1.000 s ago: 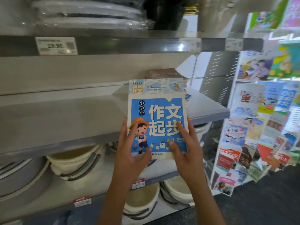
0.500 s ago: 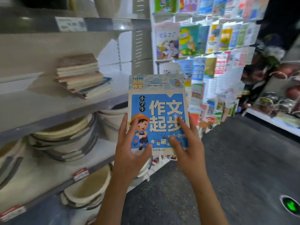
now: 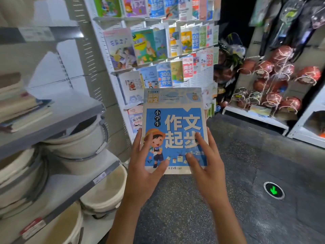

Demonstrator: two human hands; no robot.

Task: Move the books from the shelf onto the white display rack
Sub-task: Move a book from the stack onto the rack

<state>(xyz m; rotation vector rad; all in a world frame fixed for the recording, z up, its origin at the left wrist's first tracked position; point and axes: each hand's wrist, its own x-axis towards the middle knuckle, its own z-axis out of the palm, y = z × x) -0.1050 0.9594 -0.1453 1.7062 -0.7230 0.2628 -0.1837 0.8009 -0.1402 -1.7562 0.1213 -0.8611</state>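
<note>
Blue book (image 3: 174,127), upright in mid-air, is pinched along its lower edge by left hand (image 3: 146,166) and right hand (image 3: 205,166), thumbs on the cover. White display rack (image 3: 158,55) beyond looks crowded; forcing it in could topple neighbours.

We see a book (image 3: 174,131) with a glossy paper cover catching a soft sheen, and left of it a shelf (image 3: 70,110) of smooth, matt grey painted metal bearing a stack (image 3: 19,103) with dull paper page edges. Under that shelf sit buckets (image 3: 84,138) of smooth off-white plastic with thin metal-looking handles, and behind the book stands a rack (image 3: 105,55) of white painted metal filled with shiny paper covers. Below the book the floor (image 3: 246,164) looks rough, dark and speckled, and right of the book hang balls (image 3: 279,55) of dull reddish rubbery look in pale cord netting.
</note>
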